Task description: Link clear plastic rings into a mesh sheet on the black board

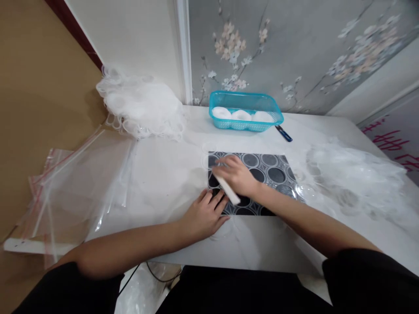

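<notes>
A dark sheet (pixel 270 160) patterned with rows of black circles and pale rings lies flat on the white table. My right hand (pixel 236 174) is closed around a white flat strip (pixel 229 190), which slants across the sheet's left part; its fingers are slightly blurred. At the sheet's lower left edge, my left hand (pixel 205 213) rests with fingers spread, the fingertips near the strip's lower end. Clear thin rings (pixel 306 192) lie at the sheet's right edge.
A blue plastic basket (pixel 245 97) with several white rolls stands against the wall. Beside it lies a blue utility knife (pixel 283 133). Piles of clear rings (pixel 140 104) and clear plastic (pixel 356 174) flank the sheet. Clear zip bags (pixel 85 174) lie at the table's left edge.
</notes>
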{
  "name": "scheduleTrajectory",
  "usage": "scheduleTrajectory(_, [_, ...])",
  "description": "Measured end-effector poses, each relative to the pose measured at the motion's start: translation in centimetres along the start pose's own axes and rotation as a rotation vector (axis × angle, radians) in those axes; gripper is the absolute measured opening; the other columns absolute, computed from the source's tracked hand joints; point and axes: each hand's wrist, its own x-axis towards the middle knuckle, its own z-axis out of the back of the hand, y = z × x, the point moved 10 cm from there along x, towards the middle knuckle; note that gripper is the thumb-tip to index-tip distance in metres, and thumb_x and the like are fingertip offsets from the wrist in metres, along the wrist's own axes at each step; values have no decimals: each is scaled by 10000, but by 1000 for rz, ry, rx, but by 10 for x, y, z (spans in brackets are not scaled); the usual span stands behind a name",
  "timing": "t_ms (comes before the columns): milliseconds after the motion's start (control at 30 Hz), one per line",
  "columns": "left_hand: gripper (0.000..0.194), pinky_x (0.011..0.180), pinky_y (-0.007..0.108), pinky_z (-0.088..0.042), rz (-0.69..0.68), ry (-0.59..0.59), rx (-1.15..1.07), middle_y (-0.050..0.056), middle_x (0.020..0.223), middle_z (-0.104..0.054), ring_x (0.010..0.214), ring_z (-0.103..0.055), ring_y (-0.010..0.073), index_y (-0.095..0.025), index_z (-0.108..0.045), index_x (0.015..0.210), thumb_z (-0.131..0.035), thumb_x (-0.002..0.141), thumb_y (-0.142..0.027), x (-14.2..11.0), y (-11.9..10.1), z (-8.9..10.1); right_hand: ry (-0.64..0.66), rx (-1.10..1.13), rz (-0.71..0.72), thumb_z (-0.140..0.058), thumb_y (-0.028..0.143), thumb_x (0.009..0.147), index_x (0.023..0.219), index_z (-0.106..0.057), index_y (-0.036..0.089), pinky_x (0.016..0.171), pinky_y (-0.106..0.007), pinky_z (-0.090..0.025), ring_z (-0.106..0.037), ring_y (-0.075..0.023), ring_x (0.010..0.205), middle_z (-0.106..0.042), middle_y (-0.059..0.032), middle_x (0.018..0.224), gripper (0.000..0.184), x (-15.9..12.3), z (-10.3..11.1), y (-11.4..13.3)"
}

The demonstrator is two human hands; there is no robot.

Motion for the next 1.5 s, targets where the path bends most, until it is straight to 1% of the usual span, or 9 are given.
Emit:
scheduleTrajectory(133, [478,978,420,-383,-12,-17,24,93,1300,-556,1082,-532,282,-127,-555,1246,-459,927,-470,-1,1,4,-409,-94,-355,-497,183,908,929,-661,228,849,-412,-460,-604,-225,979,-711,-31,920,171,0,59,-55])
scheduleTrajectory(267, [458,957,430,-402,-42,-13,35,96,1274,-578,1045,-557,268,-137,-580,1214,-428,941,-472,0,0,8,-344,23,-446,-513,217,902,915,-678,247,835,-410,-473,-607,-223,959,-714,-30,896,169,-39,62,-57])
scheduleTrajectory(400, [439,935,416,-427,-44,-5,63,88,1277,-579,1021,-571,260,-150,-583,1220,-417,948,-453,2,-3,9,-412,125,-710,-505,285,906,869,-692,218,728,-346,-508,-623,-209,911,-712,-48,923,202,-71,85,-88])
scheduleTrajectory(567, [426,916,417,-434,-39,-8,90,109,1257,-590,1006,-583,259,-136,-585,1214,-441,942,-431,3,-5,14,-609,18,-581,-533,286,896,868,-698,195,863,-377,-466,-588,-214,957,-720,-59,914,191,-43,135,-90])
scheduleTrajectory(667, [400,944,417,-413,-56,-14,128,96,1207,-620,981,-586,245,-142,-612,1164,-438,944,-427,10,-9,23,-303,151,-483,-533,229,869,842,-699,200,887,-419,-461,-606,-231,948,-721,-56,892,170,-36,92,-70])
scheduleTrajectory(733, [432,957,414,-402,-72,2,137,96,1194,-624,988,-582,247,-140,-616,1156,-416,946,-459,17,-13,25,-128,332,-561,-538,222,856,812,-699,202,840,-396,-498,-644,-225,895,-724,-54,875,168,-54,49,-60])
scheduleTrajectory(867, [640,1007,424,-369,-65,56,140,171,1279,-561,1125,-540,305,-64,-573,1225,-378,917,-590,34,-18,12,-80,470,-692,-564,257,846,796,-706,236,923,-427,-477,-643,-247,985,-734,-31,884,153,-92,7,-52])
scheduleTrajectory(1067, [761,1061,445,-318,36,81,193,225,1301,-528,1228,-480,356,-23,-548,1263,-351,891,-656,36,-9,-12,-55,450,-705,-582,301,851,841,-723,253,970,-487,-428,-582,-285,1107,-734,-31,929,149,-97,2,-56])
scheduleTrajectory(1500, [750,1083,499,-266,93,94,188,183,1316,-529,1247,-455,382,-89,-540,1304,-354,877,-677,35,-7,-11,-33,375,-637,-543,280,876,890,-709,248,974,-491,-430,-539,-279,1164,-725,-40,983,169,-97,4,-45])
